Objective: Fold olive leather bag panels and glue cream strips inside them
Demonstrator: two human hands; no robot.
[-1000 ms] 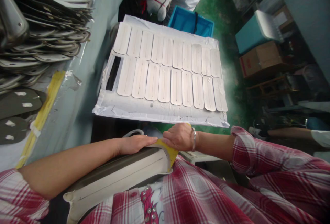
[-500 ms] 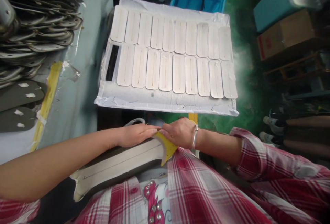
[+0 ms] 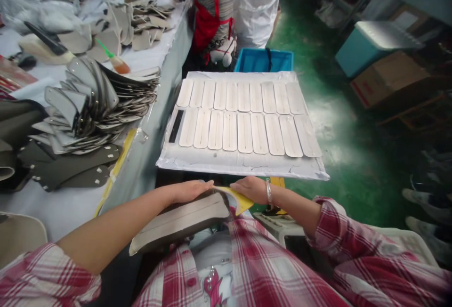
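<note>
A long pale panel with a dark edge and a line along its middle lies slanted in front of my body. My left hand is closed over its far edge, fingers straight and pointing right, thumb hidden. At the panel's right end a curved yellow sheet bends away from it. My right hand pinches this sheet by its upper edge. The two hands are a short way apart. Just beyond them, a white-covered board carries two rows of pale, rounded strips, each with a centre line.
On the left, a long table holds stacked grey panels, a brush and a green-tipped bottle. A person in a red apron is at the far end. Behind the board stands a blue bin; boxes stand right.
My right hand has moved right, away from the left, and the yellow sheet stands farther out from the panel. The view has tilted up, showing more of the table and a person.
</note>
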